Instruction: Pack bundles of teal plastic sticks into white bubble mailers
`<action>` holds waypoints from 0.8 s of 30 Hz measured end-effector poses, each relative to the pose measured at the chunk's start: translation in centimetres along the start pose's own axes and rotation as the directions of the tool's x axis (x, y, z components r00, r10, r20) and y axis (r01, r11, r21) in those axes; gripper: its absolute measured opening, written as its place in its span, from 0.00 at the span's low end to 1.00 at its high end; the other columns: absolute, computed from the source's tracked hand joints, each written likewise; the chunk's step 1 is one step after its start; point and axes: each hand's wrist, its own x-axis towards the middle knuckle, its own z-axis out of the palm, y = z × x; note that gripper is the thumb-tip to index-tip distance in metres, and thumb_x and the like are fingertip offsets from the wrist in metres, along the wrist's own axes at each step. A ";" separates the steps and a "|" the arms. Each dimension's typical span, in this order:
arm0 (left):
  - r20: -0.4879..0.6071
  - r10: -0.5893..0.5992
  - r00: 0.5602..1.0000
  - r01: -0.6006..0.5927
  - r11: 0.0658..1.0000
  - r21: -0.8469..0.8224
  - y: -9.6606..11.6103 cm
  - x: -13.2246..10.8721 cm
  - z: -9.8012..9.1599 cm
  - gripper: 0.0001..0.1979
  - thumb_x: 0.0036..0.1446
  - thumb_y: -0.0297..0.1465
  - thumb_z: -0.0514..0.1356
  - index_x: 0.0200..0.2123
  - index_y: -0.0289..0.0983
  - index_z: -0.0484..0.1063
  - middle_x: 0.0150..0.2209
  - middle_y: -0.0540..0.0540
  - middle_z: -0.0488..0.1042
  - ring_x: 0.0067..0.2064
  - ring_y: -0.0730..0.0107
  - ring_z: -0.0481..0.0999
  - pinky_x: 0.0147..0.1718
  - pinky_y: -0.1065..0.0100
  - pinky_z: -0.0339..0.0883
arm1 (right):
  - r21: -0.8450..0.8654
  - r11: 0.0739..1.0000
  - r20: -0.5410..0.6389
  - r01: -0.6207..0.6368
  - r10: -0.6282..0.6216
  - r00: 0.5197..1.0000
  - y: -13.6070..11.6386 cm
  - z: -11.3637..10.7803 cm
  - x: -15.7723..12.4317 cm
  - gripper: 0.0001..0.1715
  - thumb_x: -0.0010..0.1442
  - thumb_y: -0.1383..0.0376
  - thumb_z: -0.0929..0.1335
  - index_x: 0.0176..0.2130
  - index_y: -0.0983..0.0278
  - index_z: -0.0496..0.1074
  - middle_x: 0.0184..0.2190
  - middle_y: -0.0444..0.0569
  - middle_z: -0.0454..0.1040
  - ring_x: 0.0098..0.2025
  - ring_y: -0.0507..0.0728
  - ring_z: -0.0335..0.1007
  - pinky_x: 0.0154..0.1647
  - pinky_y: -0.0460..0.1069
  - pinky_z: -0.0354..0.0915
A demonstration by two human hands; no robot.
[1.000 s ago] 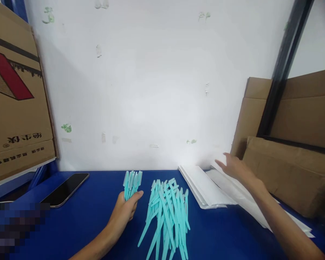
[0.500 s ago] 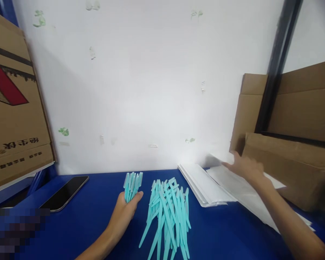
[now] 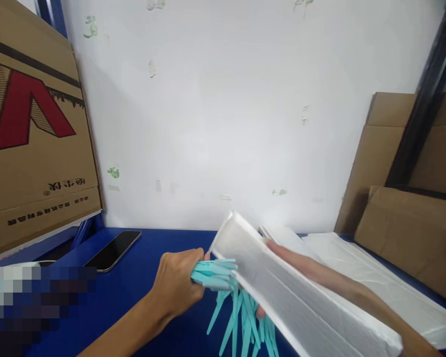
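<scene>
My left hand point(image 3: 182, 277) is closed around a bunch of turquoise eyebrow razors point(image 3: 215, 273), pointing right. Its fingertips reach the near corner of a long white bag point(image 3: 282, 282), at the bag's left end. My right hand point(image 3: 293, 255) grips that bag from behind, with a fingertip showing below its lower edge. The bag slants down to the right, and the bunch lies beside its left end; I cannot tell whether any razor is inside. Below, a loose pile of the same razors point(image 3: 247, 322) lies on the blue table point(image 3: 134, 297), partly hidden by the bag.
Flat white bags point(image 3: 357, 267) lie at the right, with a white stack point(image 3: 280, 233) beside them. A phone point(image 3: 113, 252) rests at the left. Cardboard boxes stand at the left point(image 3: 37, 163) and right point(image 3: 409, 238), and a white wall point(image 3: 223, 109) rises behind.
My right hand has come back from the bags at the right, bringing one white bag to the middle. The left hand has turned its bunch from upright to sideways, towards the bag. The view has shifted left.
</scene>
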 end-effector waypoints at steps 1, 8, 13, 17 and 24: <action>-0.009 -0.009 1.000 0.010 0.998 0.058 -0.3 0.2 -0.2 0.16 0.62 0.30 0.53 0.20 0.40 0.56 0.18 0.52 0.66 0.19 0.73 0.61 0.24 0.67 0.42 | 0.079 0.997 0.116 -0.019 0.010 0.993 0.3 0.3 0.5 0.40 0.63 0.36 0.57 0.48 0.63 0.75 0.41 0.56 0.79 0.36 0.56 0.79 0.42 0.47 0.71; -0.037 0.024 0.999 -0.009 0.930 0.368 -3.1 1.5 -2.2 0.13 0.60 0.27 0.52 0.23 0.39 0.66 0.20 0.48 0.74 0.19 0.67 0.69 0.24 0.66 0.40 | 0.213 0.971 0.260 -0.107 0.049 0.964 1.3 -0.2 1.5 0.50 0.63 0.34 0.49 0.39 0.68 0.78 0.34 0.57 0.79 0.32 0.56 0.79 0.37 0.44 0.72; -0.123 0.170 0.978 -0.105 0.904 0.414 -2.8 1.4 -2.7 0.13 0.59 0.27 0.54 0.21 0.38 0.65 0.17 0.50 0.71 0.18 0.70 0.67 0.23 0.67 0.44 | 0.259 0.962 0.121 -0.085 0.055 0.991 1.2 -0.4 2.3 0.45 0.61 0.34 0.56 0.38 0.67 0.78 0.34 0.55 0.78 0.31 0.57 0.79 0.30 0.45 0.72; -0.098 0.313 0.945 -0.239 0.863 0.445 -0.9 1.0 -2.2 0.15 0.59 0.26 0.56 0.20 0.39 0.64 0.17 0.52 0.67 0.18 0.71 0.66 0.23 0.65 0.47 | 0.292 0.955 0.178 -0.058 0.006 0.984 1.3 -0.6 2.9 0.42 0.63 0.36 0.54 0.41 0.65 0.77 0.41 0.56 0.78 0.34 0.60 0.80 0.34 0.48 0.73; 0.000 0.213 0.977 -0.174 0.800 0.574 -1.7 1.6 -2.9 0.09 0.54 0.22 0.56 0.24 0.38 0.67 0.19 0.50 0.70 0.20 0.65 0.71 0.23 0.64 0.48 | 0.293 0.949 0.291 -0.116 0.027 0.956 1.5 -0.9 1.8 0.44 0.65 0.37 0.50 0.44 0.66 0.77 0.49 0.58 0.76 0.35 0.59 0.80 0.41 0.50 0.72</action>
